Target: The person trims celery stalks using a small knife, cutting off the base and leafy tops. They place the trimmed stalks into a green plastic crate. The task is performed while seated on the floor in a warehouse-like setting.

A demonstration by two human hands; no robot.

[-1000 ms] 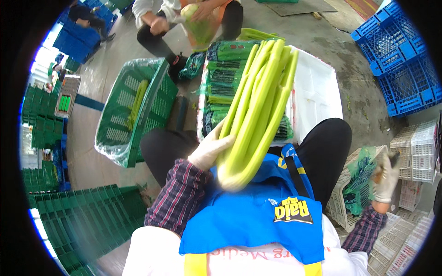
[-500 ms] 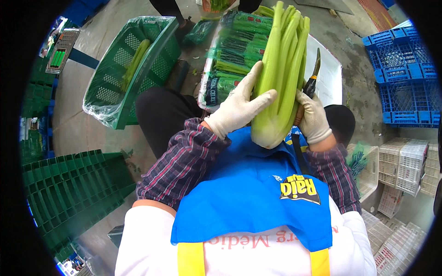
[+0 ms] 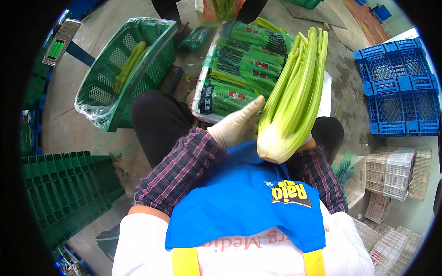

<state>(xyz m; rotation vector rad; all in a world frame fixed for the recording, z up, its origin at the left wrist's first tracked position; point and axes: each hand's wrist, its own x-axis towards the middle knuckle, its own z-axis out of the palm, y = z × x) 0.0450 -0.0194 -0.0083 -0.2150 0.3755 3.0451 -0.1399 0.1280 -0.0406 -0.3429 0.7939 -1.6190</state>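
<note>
A large pale-green celery bunch (image 3: 294,103) stands tilted in front of me, its cut white base close to my apron and its stalks pointing away. My left hand (image 3: 237,125), in a white glove, is open at the left of the base. One outstretched digit reaches toward the stalks; the others are partly hidden and blurred. My right hand (image 3: 307,139) is behind the celery, with only a bit of glove showing, so its grip is hidden. Beyond lies a white box (image 3: 197,99) filled with green-wrapped celery packs (image 3: 251,62).
A plastic-lined green crate (image 3: 159,53) with celery stalks stands at the left, near a scale display (image 3: 62,41). Green crates (image 3: 69,193) are stacked lower left. Blue crates (image 3: 398,87) and white crates (image 3: 398,170) stand right. Another person's legs (image 3: 165,11) are ahead.
The celery bunch has shifted right and nearer, and turned. My left hand has come off its front to its left side. My right hand and the knife it held have gone behind the celery.
</note>
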